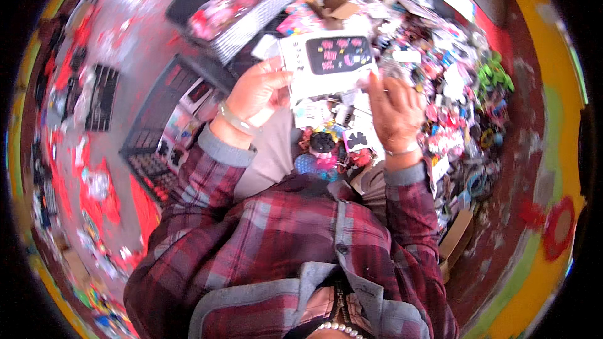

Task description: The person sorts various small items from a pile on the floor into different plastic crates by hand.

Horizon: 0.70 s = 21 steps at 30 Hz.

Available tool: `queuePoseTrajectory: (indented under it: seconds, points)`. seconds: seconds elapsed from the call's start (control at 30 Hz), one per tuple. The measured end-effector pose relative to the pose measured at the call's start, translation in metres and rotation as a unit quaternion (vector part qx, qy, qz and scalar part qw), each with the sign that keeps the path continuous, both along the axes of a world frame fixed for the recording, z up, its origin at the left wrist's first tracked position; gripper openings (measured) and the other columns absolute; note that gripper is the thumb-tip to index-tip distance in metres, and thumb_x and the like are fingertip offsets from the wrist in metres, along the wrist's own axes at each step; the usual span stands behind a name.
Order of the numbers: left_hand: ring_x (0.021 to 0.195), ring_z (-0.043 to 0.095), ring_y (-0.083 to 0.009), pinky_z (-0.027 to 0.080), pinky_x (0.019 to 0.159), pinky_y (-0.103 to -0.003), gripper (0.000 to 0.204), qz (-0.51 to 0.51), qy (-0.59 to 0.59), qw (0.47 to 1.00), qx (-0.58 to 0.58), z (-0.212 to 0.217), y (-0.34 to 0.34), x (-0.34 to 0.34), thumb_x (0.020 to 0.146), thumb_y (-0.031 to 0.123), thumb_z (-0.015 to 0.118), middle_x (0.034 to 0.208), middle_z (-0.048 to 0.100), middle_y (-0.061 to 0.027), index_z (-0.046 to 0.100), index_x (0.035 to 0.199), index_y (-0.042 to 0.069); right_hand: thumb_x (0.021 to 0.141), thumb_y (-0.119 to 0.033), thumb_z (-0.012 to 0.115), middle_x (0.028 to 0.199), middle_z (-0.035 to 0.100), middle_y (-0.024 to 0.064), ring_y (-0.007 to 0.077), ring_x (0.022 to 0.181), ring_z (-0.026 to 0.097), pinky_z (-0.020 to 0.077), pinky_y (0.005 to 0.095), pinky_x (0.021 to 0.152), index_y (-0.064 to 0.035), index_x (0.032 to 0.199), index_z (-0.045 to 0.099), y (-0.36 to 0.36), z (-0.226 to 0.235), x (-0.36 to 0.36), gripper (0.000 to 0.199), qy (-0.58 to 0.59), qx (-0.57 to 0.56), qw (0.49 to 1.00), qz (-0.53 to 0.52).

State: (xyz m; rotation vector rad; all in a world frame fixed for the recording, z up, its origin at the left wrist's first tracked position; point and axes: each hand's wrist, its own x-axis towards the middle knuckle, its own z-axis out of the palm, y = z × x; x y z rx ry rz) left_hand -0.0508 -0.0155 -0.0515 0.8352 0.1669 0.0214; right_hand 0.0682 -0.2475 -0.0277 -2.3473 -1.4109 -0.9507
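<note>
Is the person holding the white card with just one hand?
No, the left hand and right hand both grip the white card.

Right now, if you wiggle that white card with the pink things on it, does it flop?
Probably only a little. The white card stays flat though both hands, left and right, grip just its lower edge, so it seems fairly stiff. It looks thin, so likely light. The pink pieces on its dark panel might pop off if it is bent hard.
</note>
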Motion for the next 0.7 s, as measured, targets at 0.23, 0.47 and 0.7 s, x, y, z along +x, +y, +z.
queuePoseTrajectory:
  seconds: [0.23, 0.47, 0.7]
  points:
    - [0.063, 0.054, -0.0043, 0.034, 0.043, -0.017, 0.019, 0.324, 0.081, 0.934, 0.125, -0.026, 0.125, -0.136, 0.083, 0.011, 0.059, 0.087, 0.063, -0.0002, 0.057, 0.102, 0.006, 0.076, -0.014, 0.064, 0.083, 0.061, 0.0098, 0.0250, 0.073, 0.057, 0.0460, 0.0351, 0.063, -0.0057, 0.104, 0.062, -0.032, -0.059, 0.020, 0.029, 0.158, -0.009, 0.985, -0.069]
    - [0.058, 0.052, -0.0100, 0.033, 0.043, -0.021, 0.012, 0.529, 0.254, 0.808, 0.056, -0.173, 0.208, -0.296, 0.080, 0.005, 0.057, 0.078, 0.060, -0.0007, 0.056, 0.091, 0.007, 0.079, -0.013, 0.058, 0.088, 0.062, 0.0127, 0.0270, 0.079, 0.059, 0.0471, 0.0356, 0.069, -0.0060, 0.102, 0.063, -0.046, -0.103, 0.013, 0.025, 0.292, -0.012, 0.946, -0.140]
    - [0.052, 0.048, -0.0111, 0.034, 0.041, -0.026, 0.022, 0.430, 0.346, 0.833, 0.036, -0.341, 0.232, -0.307, 0.079, 0.007, 0.055, 0.074, 0.060, -0.0035, 0.058, 0.100, 0.004, 0.079, -0.015, 0.055, 0.090, 0.062, 0.0149, 0.0317, 0.080, 0.059, 0.0470, 0.0386, 0.071, -0.0034, 0.097, 0.063, -0.039, -0.138, 0.015, 0.022, 0.308, -0.135, 0.935, -0.114]
